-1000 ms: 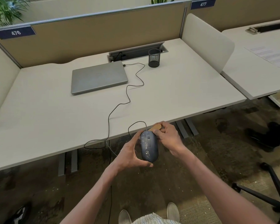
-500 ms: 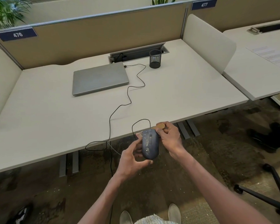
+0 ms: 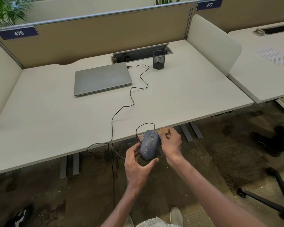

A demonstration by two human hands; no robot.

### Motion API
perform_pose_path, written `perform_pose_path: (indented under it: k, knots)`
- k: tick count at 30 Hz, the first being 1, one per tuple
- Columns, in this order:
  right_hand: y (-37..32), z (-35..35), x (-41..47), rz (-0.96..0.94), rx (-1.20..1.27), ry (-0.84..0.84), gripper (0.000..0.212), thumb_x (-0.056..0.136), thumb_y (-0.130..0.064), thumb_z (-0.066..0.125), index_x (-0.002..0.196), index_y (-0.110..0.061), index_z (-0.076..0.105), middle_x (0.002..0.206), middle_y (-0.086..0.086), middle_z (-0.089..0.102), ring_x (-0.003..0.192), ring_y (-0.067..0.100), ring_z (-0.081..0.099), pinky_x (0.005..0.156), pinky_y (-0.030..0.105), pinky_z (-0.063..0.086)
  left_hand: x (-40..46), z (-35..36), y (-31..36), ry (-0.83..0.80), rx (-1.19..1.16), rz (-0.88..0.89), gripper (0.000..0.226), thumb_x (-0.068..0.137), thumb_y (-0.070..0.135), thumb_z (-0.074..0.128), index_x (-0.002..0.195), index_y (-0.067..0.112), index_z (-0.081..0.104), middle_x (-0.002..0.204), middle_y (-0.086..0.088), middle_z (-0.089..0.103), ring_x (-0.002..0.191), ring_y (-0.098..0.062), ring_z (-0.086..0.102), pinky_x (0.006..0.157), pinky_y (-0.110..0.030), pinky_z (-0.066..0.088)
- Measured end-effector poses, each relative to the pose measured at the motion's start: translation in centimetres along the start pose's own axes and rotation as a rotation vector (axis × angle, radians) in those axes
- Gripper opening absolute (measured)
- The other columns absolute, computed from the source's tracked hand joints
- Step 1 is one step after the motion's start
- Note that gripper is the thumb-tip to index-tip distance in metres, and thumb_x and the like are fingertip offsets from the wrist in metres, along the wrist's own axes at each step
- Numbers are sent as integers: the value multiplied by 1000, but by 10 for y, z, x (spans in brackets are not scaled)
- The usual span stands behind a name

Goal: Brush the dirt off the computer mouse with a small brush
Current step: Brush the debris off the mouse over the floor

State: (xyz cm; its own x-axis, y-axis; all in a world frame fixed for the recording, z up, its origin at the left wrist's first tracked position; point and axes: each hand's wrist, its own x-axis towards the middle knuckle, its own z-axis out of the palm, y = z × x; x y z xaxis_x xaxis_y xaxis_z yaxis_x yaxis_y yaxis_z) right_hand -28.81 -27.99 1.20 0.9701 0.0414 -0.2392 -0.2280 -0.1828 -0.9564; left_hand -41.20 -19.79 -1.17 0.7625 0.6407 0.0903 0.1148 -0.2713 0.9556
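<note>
Mesh pen cup [image 3: 158, 59] on the desk [image 3: 39, 115] (contents hidden) stands upright.

Dark blue mouse [image 3: 149, 146] flecked with pale specks, tan wooden brush handle [image 3: 163, 130], silver laptop [image 3: 102, 78]

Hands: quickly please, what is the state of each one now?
Left hand: closed, holding the mouse.
Right hand: closed, holding the brush.
</note>
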Motion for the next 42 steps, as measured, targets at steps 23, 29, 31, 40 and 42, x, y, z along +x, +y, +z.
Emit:
perform_pose_path:
  k: [23,29,31,40,42]
  knots:
    - [-5,-11,-6,-100,-123,97,3,96,-14,64,94,-14,67,87,4,73,83,24,70,75,41,60,20,-26,4,-49,-98,35,74,64,44,89,128,15,65,120,0,71,112,-12,69,88,-23,58]
    - [-27,-34,-18,-490,-406,224,14,96,-15,64,108,-9,68,83,7,73,73,22,67,65,38,57,20,-29,-1,-74,-58,16,74,64,32,94,129,12,65,123,-3,70,113,-12,69,89,-25,59]
    - [-39,-41,-20,-601,-468,234,16,98,-17,62,112,-10,65,82,6,71,72,22,66,62,37,57,21,-29,-2,-83,-52,13,73,64,31,93,129,13,65,123,-2,69,112,-11,68,89,-25,59]
    - [-93,-46,-32,-831,-363,-242,40,93,-14,69,130,-17,54,93,-6,71,90,2,67,72,1,49,23,-28,4,-117,-22,14,70,63,25,95,125,25,62,115,11,69,107,2,68,85,-14,55]
    - [-96,-42,-35,-820,-419,-404,43,93,-14,69,133,-21,53,101,-1,74,90,5,70,75,6,54,24,-28,2,-116,-14,8,72,64,26,95,128,18,64,118,2,71,107,-5,70,86,-16,56]
